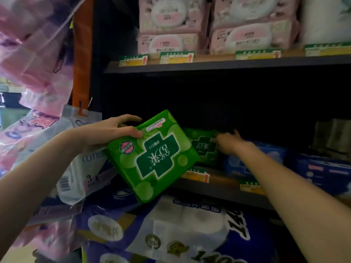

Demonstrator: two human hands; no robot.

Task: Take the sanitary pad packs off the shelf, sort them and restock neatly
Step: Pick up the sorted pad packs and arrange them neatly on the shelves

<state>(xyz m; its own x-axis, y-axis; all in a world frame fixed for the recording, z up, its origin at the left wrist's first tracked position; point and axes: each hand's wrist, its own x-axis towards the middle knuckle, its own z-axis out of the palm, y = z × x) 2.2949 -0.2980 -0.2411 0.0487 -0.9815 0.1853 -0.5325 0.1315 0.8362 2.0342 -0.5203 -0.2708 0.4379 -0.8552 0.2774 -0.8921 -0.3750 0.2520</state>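
In the head view, the left hand [112,130] grips a flat, bright green plastic sanitary pad pack [152,156] by its upper left corner, with the thumb on the printed front and the other fingers curled behind the top edge. This pack is held in the air in front of the dark shelf [224,192], tilted, with its long axis running from upper left down to lower right, and its print appears upside down. The right hand [228,143] reaches deep into the shelf and lies on a second green pad pack [203,147], which stands on the shelf board just behind the held one. Its fingers touch the right edge of this pack, but the place is dark and blurred, so I cannot tell whether they are curled around it or only touching. The second pack lies to the left of the right hand and very close, so the right hand is the nearer one for taking it. A blue soft pack [252,162] lies just right of it, under the right wrist.
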